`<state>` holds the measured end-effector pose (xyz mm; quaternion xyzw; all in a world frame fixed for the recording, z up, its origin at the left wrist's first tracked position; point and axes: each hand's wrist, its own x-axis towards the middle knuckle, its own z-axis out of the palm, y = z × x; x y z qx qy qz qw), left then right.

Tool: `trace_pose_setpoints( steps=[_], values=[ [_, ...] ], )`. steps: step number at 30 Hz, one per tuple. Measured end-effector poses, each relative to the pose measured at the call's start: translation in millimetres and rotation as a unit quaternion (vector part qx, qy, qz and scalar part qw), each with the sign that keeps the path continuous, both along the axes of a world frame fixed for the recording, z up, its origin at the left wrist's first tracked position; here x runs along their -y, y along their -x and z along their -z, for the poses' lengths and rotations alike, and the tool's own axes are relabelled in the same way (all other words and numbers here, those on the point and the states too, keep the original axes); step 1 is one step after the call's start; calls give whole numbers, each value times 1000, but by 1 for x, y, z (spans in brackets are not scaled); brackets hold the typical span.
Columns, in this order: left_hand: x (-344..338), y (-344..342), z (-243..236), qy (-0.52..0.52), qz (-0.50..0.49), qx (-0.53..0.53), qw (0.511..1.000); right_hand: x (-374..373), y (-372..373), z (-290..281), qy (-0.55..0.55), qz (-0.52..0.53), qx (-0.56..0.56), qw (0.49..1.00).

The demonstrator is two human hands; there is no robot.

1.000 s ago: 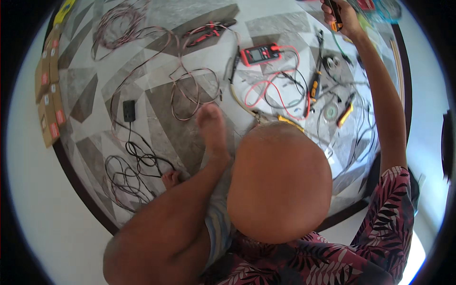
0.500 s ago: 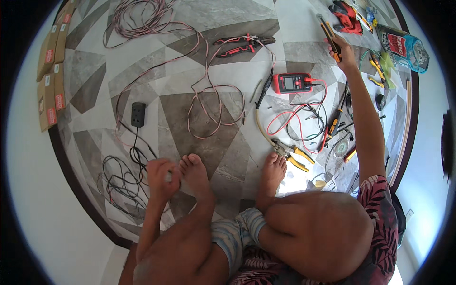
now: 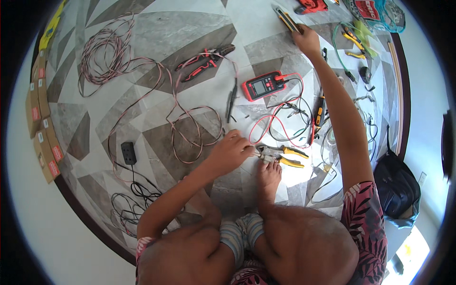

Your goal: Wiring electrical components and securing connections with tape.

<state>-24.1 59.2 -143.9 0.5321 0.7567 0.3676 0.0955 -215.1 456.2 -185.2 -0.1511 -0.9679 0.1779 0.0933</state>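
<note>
My right hand (image 3: 308, 42) is wrapped round a yellow-and-black utility knife (image 3: 286, 20) at the far side, its tip pointing away and left. My left hand (image 3: 232, 151) is closed, fingers curled at the beige cable (image 3: 228, 127) that it mostly covers; this cable joins a black-sleeved lead beyond. Just right of that hand lie yellow-handled pliers (image 3: 290, 156), near my right foot. Farther off sits a red-and-black multimeter (image 3: 263, 86) with red and black test leads. Red-and-black pliers (image 3: 205, 63) rest to its left, with a thin wire across them.
A coil of red-and-black wire (image 3: 107, 54) lies far left. A black socket block (image 3: 128, 153) with tangled black cord is nearer. Boxes (image 3: 45, 149) line the left wall. At right are a screwdriver (image 3: 319, 114), yellow-handled pliers (image 3: 354, 42) and a black backpack (image 3: 398, 187).
My left hand has moved from beside my left foot, right and forward to the beige cable. The view has shifted. My right hand still holds the utility knife.
</note>
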Motion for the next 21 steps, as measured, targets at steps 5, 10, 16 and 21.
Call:
trace_pose_setpoints(
  steps=[5,10,16,21],
  values=[
    [118,17,-92,-124,-266,162,942,51,-35,-37,-40,-120,-220,967],
    [238,33,-157,-528,-414,370,643,176,-157,-88,274,-285,37,918],
    [280,1,-239,-687,-151,540,462,290,-191,-90,262,-421,45,867],
    [198,-7,-208,-449,-195,792,366,335,-197,-133,255,-532,-124,798]
  ],
)
